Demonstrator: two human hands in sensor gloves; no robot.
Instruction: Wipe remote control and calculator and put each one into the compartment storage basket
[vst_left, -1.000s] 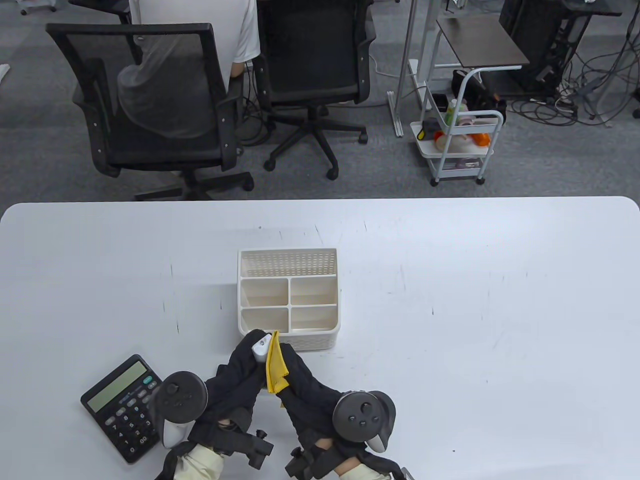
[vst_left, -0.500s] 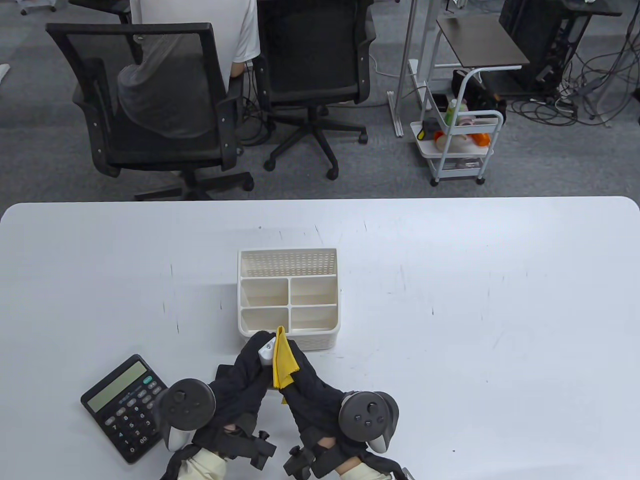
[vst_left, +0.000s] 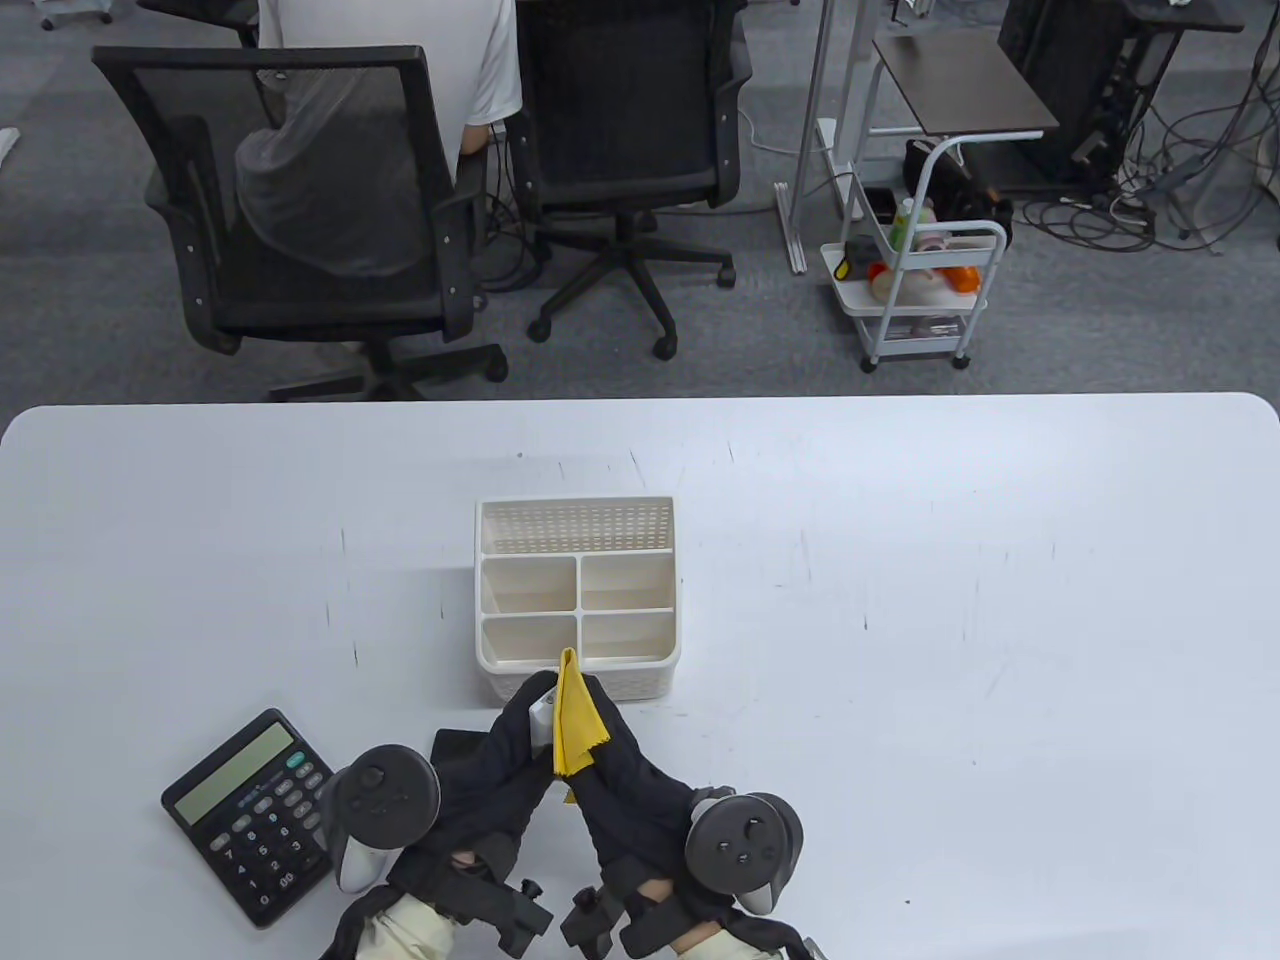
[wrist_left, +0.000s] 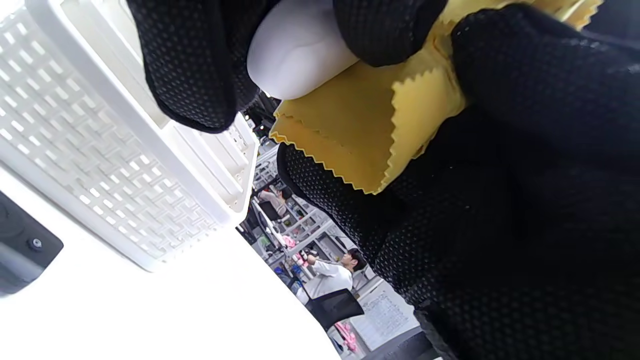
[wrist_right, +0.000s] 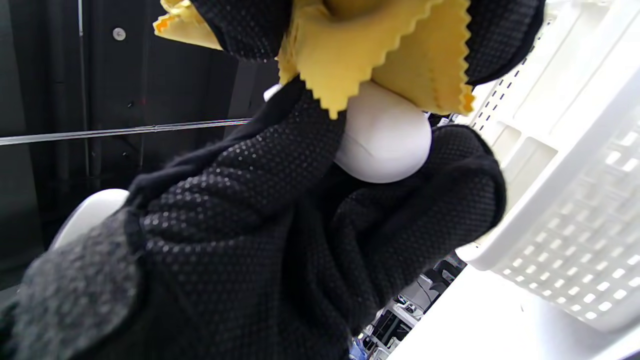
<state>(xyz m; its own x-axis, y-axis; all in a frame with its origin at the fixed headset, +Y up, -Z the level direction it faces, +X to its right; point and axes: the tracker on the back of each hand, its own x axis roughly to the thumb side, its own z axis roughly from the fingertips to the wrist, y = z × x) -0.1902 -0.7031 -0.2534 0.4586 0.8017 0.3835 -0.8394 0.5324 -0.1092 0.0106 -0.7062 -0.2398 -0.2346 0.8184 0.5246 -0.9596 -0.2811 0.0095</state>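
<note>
The left hand (vst_left: 505, 755) grips the white remote control (vst_left: 541, 709) just before the storage basket (vst_left: 577, 598), its long axis seemingly pointing basketward, while the right hand (vst_left: 625, 770) pinches the yellow cloth (vst_left: 573, 728) against it.

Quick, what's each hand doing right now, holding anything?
Left hand: fingers curled round the white remote control, holding it.
Right hand: pinching the yellow cloth against the remote.
</note>
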